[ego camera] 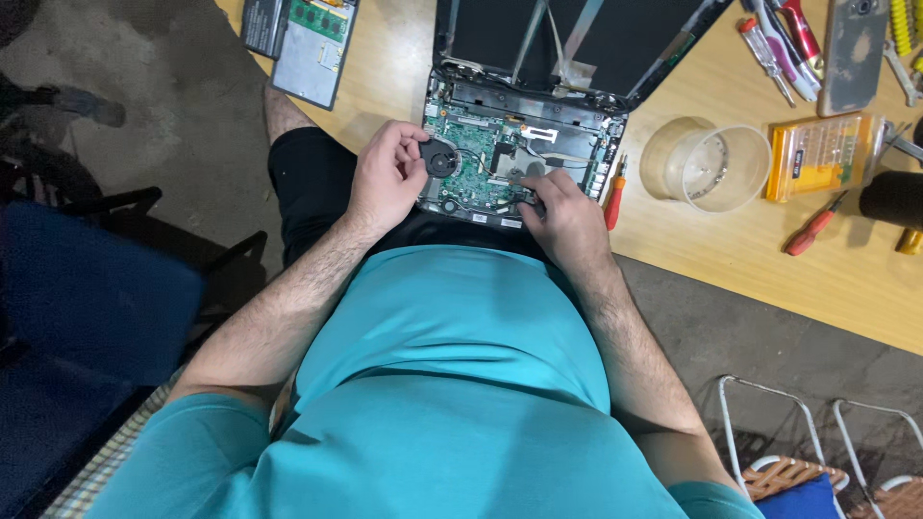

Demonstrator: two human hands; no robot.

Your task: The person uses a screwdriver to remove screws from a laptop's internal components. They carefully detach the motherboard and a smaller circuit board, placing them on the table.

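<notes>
As I looked down over my teal shirt, the wooden table ran slantwise across the top of the view, and on its near edge lay an opened laptop with its casing off. Its green circuit board was bare, crossed by a copper-coloured heat pipe and thin cables, with a round black fan at the board's left end. The laptop's long axis ran left to right along the table edge, tilted slightly down to the right; its dark screen half pointed away from me and was cut off by the top of the frame.

My left hand curled loosely over the board's left corner, fingertips touching the fan, gripping nothing I could make out. My right hand rested on the board's lower right edge, fingers bent down onto it; whatever lay under them was hidden, so I could not tell if they pinched anything. The two hands were apart, one at each end of the board.

Just right of my right hand lay an orange screwdriver. Farther right lay a clear round tub on its side, then an orange bit case.
</notes>
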